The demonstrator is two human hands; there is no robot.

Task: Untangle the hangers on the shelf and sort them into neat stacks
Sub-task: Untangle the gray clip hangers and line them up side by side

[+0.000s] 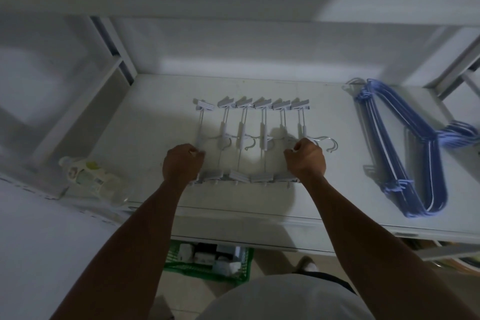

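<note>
Several white clip hangers (249, 138) lie side by side in a row on the middle of the white shelf (155, 117), clips at the far and near ends, metal hooks pointing right. My left hand (181, 161) is closed on the bar of the leftmost clip hanger. At the row's right end, my right hand (306, 158) is closed on the rightmost clip hanger near its hook. A stack of blue hangers (405, 153) lies on the right part of the shelf, well apart from both hands.
A clear plastic bottle (91, 176) lies on its side at the shelf's left front. A green crate (207, 262) with items stands on the floor below the shelf edge. White shelf posts rise at left and right; another shelf hangs above.
</note>
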